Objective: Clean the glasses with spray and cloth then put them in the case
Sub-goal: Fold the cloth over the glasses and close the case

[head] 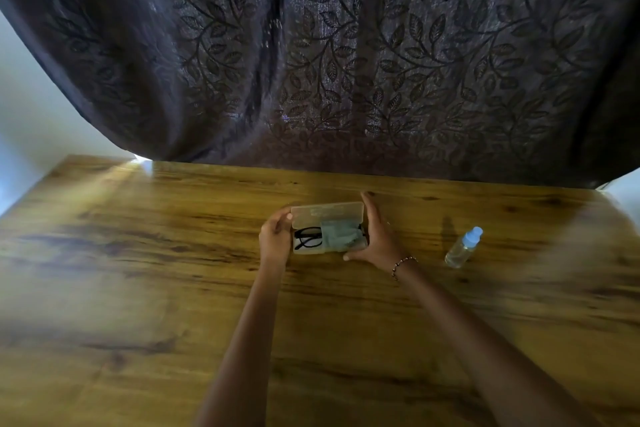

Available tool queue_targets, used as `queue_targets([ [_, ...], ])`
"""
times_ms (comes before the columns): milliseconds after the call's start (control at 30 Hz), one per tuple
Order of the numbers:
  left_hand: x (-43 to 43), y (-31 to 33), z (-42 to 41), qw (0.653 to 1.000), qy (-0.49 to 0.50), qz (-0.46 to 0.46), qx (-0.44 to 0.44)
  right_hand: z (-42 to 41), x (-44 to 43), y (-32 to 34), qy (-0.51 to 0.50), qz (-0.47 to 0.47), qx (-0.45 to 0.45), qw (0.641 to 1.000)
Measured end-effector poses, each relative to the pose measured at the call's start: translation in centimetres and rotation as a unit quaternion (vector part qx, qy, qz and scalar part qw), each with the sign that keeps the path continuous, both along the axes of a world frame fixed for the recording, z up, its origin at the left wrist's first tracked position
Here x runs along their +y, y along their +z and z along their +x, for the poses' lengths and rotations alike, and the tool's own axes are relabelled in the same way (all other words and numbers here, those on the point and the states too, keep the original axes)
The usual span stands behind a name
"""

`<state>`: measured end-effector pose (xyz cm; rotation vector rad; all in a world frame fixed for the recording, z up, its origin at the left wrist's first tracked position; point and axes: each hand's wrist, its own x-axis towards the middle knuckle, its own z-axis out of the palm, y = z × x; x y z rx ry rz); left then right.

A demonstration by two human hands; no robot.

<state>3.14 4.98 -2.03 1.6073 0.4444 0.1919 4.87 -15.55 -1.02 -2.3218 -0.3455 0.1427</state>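
A translucent glasses case (327, 215) sits on the wooden table (138, 288) with its lid raised. Inside lie black-framed glasses (307, 238) on the left and a pale green cloth (339, 236) on the right, covering part of the frame. My left hand (276, 237) grips the case's left end, thumb on the lid corner. My right hand (377, 236) cups the right end, fingers reaching up along the lid's edge. A small clear spray bottle (463, 247) with a pale blue cap stands to the right of my right hand, apart from it.
A dark curtain (346, 62) with a leaf pattern hangs right behind the table's far edge. A pale wall (20, 107) shows at the left. A beaded bracelet (401, 265) is on my right wrist.
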Motion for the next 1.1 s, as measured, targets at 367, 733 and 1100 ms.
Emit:
queue_targets([
  [367,-1.1,0.4,-1.6,0.994,-0.042,-0.083,-0.057,0.2,-0.2,-0.5,-0.013,0.066,0.013,0.998],
  [733,-1.0,-0.4,-2.1,0.972,-0.077,-0.21,-0.073,0.2,-0.1,0.0,-0.019,0.064,-0.032,0.997],
  [1100,-1.3,-0.2,-1.6,0.961,-0.058,-0.27,-0.037,0.2,-0.1,0.1,-0.032,0.053,-0.057,0.996],
])
